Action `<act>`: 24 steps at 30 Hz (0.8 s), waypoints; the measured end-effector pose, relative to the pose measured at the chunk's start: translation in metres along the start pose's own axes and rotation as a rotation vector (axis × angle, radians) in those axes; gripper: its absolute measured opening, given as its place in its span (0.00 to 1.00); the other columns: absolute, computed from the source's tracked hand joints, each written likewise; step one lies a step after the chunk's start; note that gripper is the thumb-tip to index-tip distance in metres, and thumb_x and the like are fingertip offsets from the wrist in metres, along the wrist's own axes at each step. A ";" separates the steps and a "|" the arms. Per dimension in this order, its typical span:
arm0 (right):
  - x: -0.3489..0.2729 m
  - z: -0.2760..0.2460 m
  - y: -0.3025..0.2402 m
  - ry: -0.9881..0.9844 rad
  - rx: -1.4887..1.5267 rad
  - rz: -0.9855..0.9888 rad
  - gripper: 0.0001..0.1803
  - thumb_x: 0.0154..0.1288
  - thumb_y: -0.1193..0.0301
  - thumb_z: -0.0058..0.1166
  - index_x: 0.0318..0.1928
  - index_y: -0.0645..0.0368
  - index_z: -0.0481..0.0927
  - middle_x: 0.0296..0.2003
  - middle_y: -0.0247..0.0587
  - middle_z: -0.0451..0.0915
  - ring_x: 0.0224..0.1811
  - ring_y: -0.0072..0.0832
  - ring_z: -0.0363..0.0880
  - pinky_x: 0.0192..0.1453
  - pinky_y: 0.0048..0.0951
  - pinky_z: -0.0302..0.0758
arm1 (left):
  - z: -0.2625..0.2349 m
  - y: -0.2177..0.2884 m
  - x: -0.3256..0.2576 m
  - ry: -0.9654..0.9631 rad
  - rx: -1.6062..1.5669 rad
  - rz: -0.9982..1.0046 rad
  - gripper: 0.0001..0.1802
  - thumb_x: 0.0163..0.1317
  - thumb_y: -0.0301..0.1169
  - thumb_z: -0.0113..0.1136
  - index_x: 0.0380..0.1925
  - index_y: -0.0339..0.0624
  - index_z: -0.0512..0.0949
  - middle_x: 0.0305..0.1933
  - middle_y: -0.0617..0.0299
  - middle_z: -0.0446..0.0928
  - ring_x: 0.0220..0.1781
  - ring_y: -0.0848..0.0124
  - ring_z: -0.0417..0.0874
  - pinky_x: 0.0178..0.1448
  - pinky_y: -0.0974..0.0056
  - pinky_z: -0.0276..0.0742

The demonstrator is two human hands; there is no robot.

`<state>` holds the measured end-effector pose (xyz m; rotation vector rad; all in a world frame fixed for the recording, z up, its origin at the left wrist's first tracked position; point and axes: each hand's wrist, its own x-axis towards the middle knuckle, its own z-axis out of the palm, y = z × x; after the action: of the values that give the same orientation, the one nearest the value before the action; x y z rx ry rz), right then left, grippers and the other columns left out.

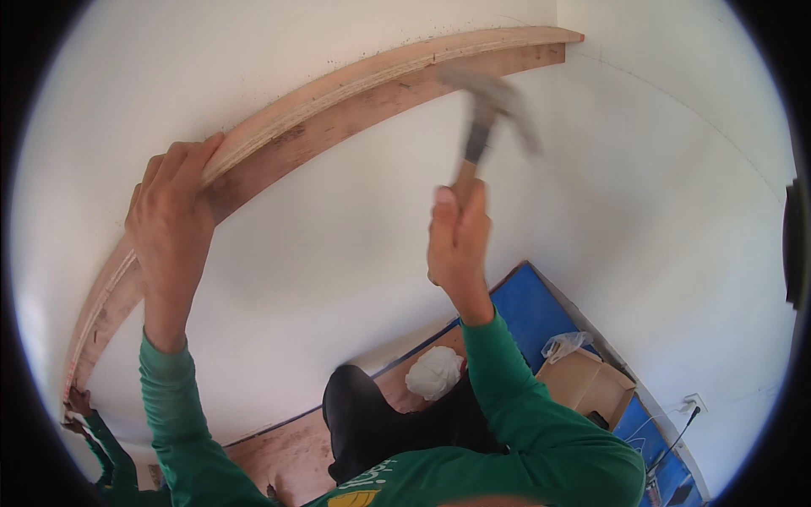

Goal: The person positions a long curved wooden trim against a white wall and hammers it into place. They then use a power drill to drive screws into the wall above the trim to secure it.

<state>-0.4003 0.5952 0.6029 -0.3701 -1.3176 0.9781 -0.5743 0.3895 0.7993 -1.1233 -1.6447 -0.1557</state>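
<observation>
A long wooden board [338,118], made of a ledge with a plank under it, runs along the white wall and looks curved in this view. My left hand [173,198] grips the ledge's edge on the left, fingers over its top. In my right hand [459,245] is a claw hammer [480,127], held by its wooden handle and raised near the board's right part. The hammer's head is smeared by motion; whether it touches the board I cannot tell. At the far left end, a co-worker's hands [78,406] hold the board from below.
Below lies a reddish-brown surface [287,465], with a blue surface [528,308] at the corner. On these are a white bundle [435,372] and an open cardboard box [583,384] with a clear plastic bag [566,345]. Cords run from a wall socket [694,402] at right.
</observation>
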 end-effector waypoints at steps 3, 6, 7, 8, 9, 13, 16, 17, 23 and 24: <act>-0.016 -0.010 -0.015 0.167 0.590 -0.363 0.04 0.81 0.75 0.50 0.46 0.63 0.71 0.33 0.40 0.77 0.27 0.27 0.73 0.32 0.31 0.72 | -0.001 -0.001 0.000 0.003 -0.001 0.015 0.33 0.56 0.12 0.61 0.60 0.53 0.89 0.48 0.69 0.87 0.51 0.66 0.88 0.57 0.56 0.87; -0.006 0.000 -0.010 0.197 0.557 -0.608 0.04 0.79 0.73 0.52 0.46 0.57 0.71 0.30 0.35 0.72 0.22 0.22 0.70 0.25 0.25 0.69 | -0.002 0.000 0.001 0.011 -0.024 0.016 0.34 0.56 0.12 0.60 0.60 0.52 0.89 0.49 0.68 0.87 0.50 0.63 0.87 0.56 0.55 0.86; 0.003 0.006 -0.004 0.099 0.335 -0.439 0.06 0.80 0.73 0.53 0.48 0.59 0.70 0.29 0.36 0.73 0.22 0.25 0.70 0.25 0.29 0.69 | -0.002 0.000 0.001 0.012 -0.027 0.016 0.34 0.55 0.12 0.60 0.60 0.52 0.89 0.49 0.67 0.87 0.50 0.63 0.87 0.56 0.55 0.85; 0.008 0.009 0.002 -0.003 -0.036 -0.254 0.08 0.82 0.73 0.55 0.49 0.62 0.69 0.29 0.38 0.73 0.22 0.27 0.70 0.26 0.33 0.69 | -0.003 0.000 0.001 0.014 -0.032 0.015 0.34 0.55 0.12 0.60 0.60 0.52 0.89 0.49 0.67 0.86 0.50 0.63 0.87 0.56 0.55 0.85; 0.013 0.011 0.008 -0.151 -0.277 -0.075 0.10 0.83 0.73 0.56 0.51 0.65 0.68 0.28 0.39 0.74 0.22 0.30 0.70 0.27 0.37 0.69 | -0.003 0.000 0.001 0.005 -0.038 0.005 0.34 0.55 0.11 0.59 0.61 0.52 0.89 0.49 0.67 0.86 0.50 0.63 0.87 0.56 0.55 0.84; -0.006 -0.001 0.008 0.109 0.039 -0.342 0.07 0.85 0.71 0.51 0.52 0.63 0.71 0.30 0.51 0.80 0.22 0.43 0.75 0.30 0.45 0.73 | -0.003 -0.001 0.001 -0.002 -0.036 -0.009 0.34 0.55 0.12 0.60 0.61 0.52 0.89 0.49 0.67 0.86 0.50 0.63 0.87 0.55 0.56 0.84; -0.012 0.000 0.000 0.243 0.727 -0.684 0.06 0.84 0.72 0.52 0.53 0.59 0.73 0.32 0.46 0.81 0.23 0.33 0.71 0.32 0.41 0.74 | -0.003 -0.003 0.000 -0.003 -0.035 -0.006 0.33 0.55 0.13 0.61 0.60 0.51 0.89 0.50 0.66 0.87 0.51 0.62 0.87 0.55 0.56 0.83; -0.009 0.002 0.000 0.175 0.462 -0.620 0.05 0.84 0.72 0.52 0.51 0.59 0.72 0.31 0.43 0.80 0.22 0.32 0.71 0.30 0.41 0.72 | -0.002 -0.003 0.000 0.012 -0.038 -0.002 0.33 0.55 0.13 0.61 0.60 0.51 0.89 0.50 0.66 0.87 0.52 0.62 0.87 0.55 0.56 0.83; 0.003 0.006 0.020 -0.055 -0.257 -0.010 0.08 0.85 0.73 0.51 0.48 0.64 0.68 0.23 0.35 0.73 0.19 0.27 0.71 0.24 0.35 0.66 | -0.005 -0.004 -0.001 0.037 -0.101 0.023 0.31 0.55 0.13 0.59 0.58 0.49 0.89 0.50 0.64 0.87 0.51 0.59 0.86 0.53 0.56 0.81; -0.007 0.003 0.023 -0.022 -0.196 -0.087 0.08 0.85 0.73 0.51 0.48 0.65 0.68 0.22 0.38 0.73 0.19 0.29 0.71 0.24 0.36 0.67 | -0.005 -0.005 -0.001 0.043 -0.113 0.009 0.31 0.55 0.13 0.59 0.58 0.49 0.89 0.50 0.64 0.87 0.51 0.59 0.86 0.53 0.56 0.81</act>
<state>-0.4117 0.6022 0.5821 -0.4490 -1.4422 0.7848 -0.5743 0.3832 0.8022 -1.2043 -1.6088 -0.2676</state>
